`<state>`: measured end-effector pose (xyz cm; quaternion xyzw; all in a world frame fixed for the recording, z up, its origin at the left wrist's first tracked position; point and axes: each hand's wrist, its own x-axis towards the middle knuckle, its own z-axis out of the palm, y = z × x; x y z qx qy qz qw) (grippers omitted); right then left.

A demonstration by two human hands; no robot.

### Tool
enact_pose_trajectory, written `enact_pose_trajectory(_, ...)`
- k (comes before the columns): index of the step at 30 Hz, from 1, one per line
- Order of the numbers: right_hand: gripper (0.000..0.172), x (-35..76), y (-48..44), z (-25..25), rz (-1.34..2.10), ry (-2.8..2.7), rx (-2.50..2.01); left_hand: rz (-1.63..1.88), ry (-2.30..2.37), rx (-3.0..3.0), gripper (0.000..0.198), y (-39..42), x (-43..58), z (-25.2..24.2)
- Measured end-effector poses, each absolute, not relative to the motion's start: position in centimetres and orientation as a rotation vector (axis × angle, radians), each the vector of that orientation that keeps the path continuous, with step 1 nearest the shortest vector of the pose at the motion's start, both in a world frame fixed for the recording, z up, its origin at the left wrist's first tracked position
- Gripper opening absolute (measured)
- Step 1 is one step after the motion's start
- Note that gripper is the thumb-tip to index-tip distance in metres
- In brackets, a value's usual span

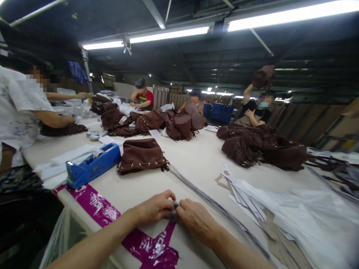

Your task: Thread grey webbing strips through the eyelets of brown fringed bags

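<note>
Close to the table's front edge, my left hand (pixel 158 207) and my right hand (pixel 196 220) meet with their fingers closed around a small grey roll (pixel 174 213). The fingers partly cover it, so I cannot tell its material. Just beyond my hands lies a dark brown fringed bag (pixel 142 155) with metal eyelets along its lower edge. A blue tape dispenser (pixel 94 164) stands to the left of it. Purple printed tape (pixel 97 205) is stuck to the tabletop under my left forearm.
Long grey strips (pixel 207 196) run across the table on the right, beside card pieces (pixel 244 194) and clear plastic sheeting (pixel 311 213). Brown bags (pixel 179 125) pile up at the back, more (pixel 260 147) at right. Several co-workers surround the table; one (pixel 254 112) raises a bag.
</note>
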<state>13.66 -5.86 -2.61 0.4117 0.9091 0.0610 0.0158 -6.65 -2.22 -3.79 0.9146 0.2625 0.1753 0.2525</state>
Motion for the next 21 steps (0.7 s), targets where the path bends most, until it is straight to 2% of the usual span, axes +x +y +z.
enact_pose_trajectory(5,0.012,12.7,-6.5,-3.9,0.078,2.8,1.539,0.539,1.169,2.489,0.02,-4.9,-4.5,-5.8)
enact_pose_trajectory(8,0.012,13.6,-6.4,-2.8,-0.02,2.787,1.507,0.602,1.011,2.485,0.014,-5.1,-4.7,-6.2)
enact_pose_trajectory(11,0.021,14.8,-5.7,-1.5,-0.049,2.799,1.35,0.544,0.704,2.528,0.011,-3.7,-6.0,-5.0)
enact_pose_trajectory(14,0.016,14.8,-5.3,-1.5,0.036,2.81,1.215,0.478,0.637,2.53,0.011,-2.6,-6.5,-4.1)
enact_pose_trajectory(19,0.024,13.1,-6.3,-3.7,0.014,2.719,1.533,0.502,1.17,2.535,0.023,-4.3,-4.7,-5.7)
enact_pose_trajectory(21,0.025,12.9,-6.9,-4.0,-0.055,2.701,1.59,0.552,1.231,2.503,0.02,-5.2,-4.2,-6.5)
